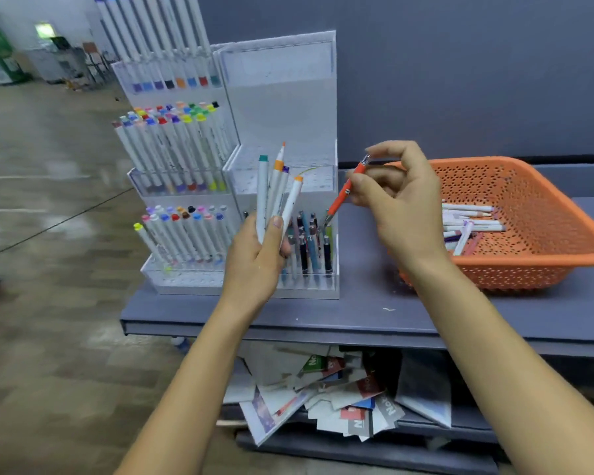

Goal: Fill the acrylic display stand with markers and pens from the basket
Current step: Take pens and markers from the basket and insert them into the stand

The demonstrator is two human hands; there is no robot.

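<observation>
My left hand [254, 265] grips a bunch of white markers [275, 192] with coloured caps, upright in front of the acrylic display stand [283, 108]. My right hand [400, 204] pinches an orange pen [345, 193] near its top; the tip points down at the stand's lowest right tier, among the dark pens [307, 245] standing there. The stand's left half holds several rows of white markers [175, 145]. The orange basket [528, 221] sits on the right of the shelf with several pens and markers [467, 224] lying in it.
The stand and basket rest on a grey-blue shelf [374, 317] against a dark wall. Below it, a lower shelf holds a loose pile of printed cards and packets [326, 392]. Open tiled floor [48, 234] stretches to the left.
</observation>
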